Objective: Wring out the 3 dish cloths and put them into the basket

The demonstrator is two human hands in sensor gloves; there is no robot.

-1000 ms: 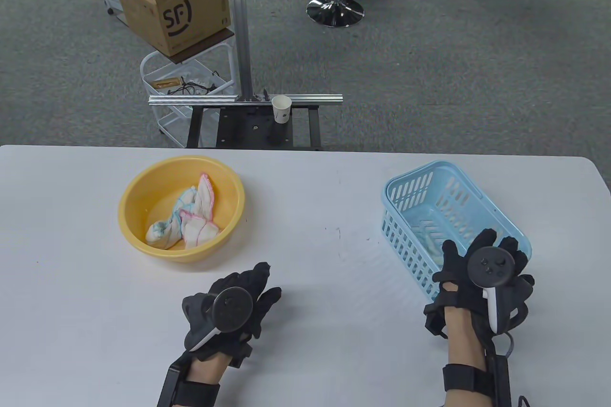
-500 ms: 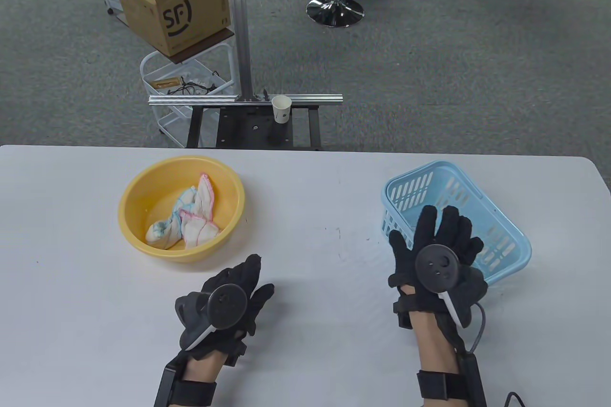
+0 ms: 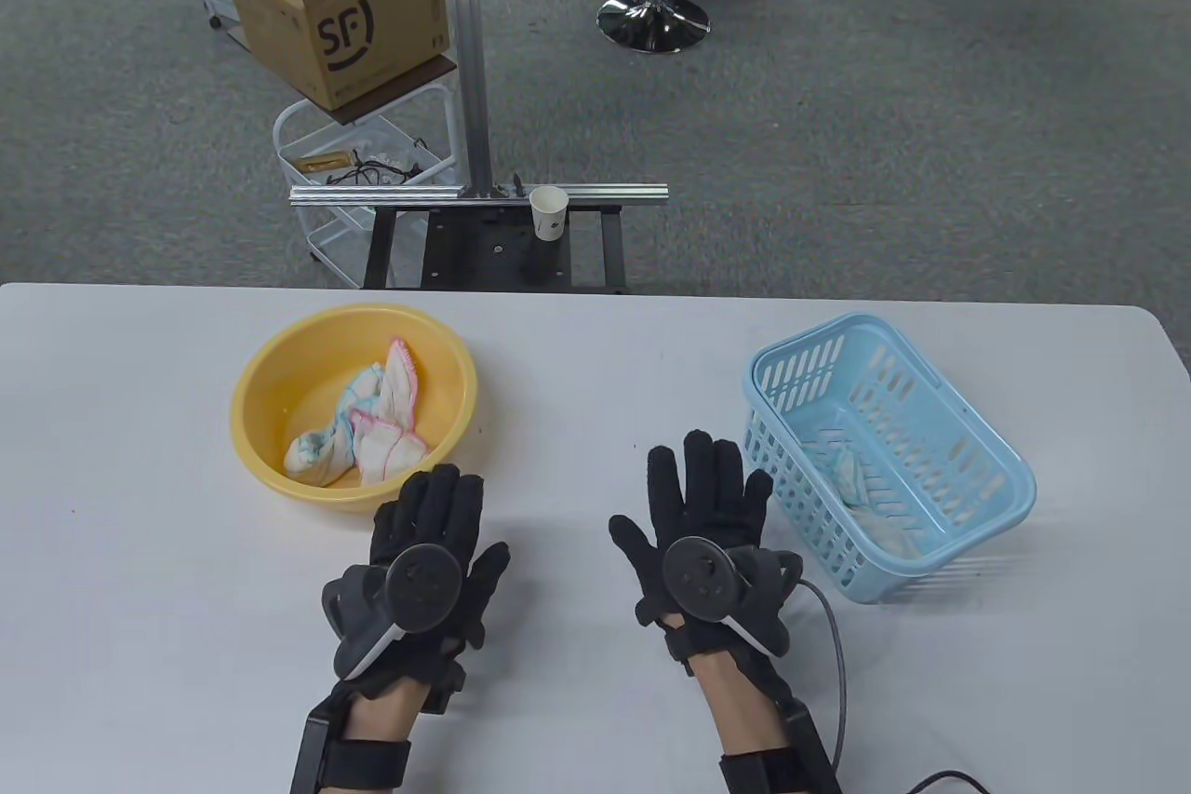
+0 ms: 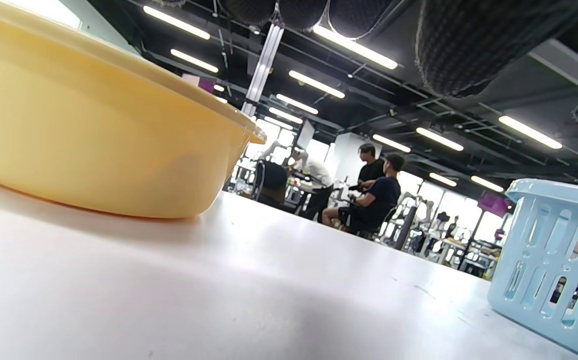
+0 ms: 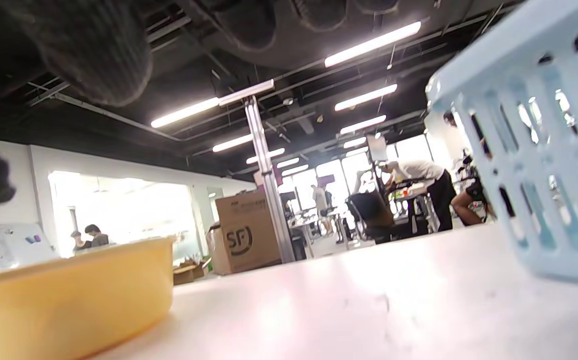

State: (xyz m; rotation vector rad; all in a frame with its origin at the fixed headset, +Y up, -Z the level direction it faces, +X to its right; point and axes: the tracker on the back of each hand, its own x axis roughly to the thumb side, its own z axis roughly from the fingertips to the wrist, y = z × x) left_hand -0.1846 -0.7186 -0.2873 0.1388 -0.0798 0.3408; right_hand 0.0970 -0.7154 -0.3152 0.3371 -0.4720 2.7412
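Table view: basket (image 3: 986,505) cloth (image 3: 861,496) half-hidden

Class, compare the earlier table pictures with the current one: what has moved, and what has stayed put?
The right hand left the basket and swung left, empty, uncovering a cloth inside. The left hand edged toward the yellow basin. Basin, its cloths and basket stayed.

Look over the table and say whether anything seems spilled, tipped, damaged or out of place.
Nothing stands out. The yellow basin sits upright with bunched cloths inside, the blue basket stands upright holding one cloth, and no spill shows on the table. Both hands are empty.
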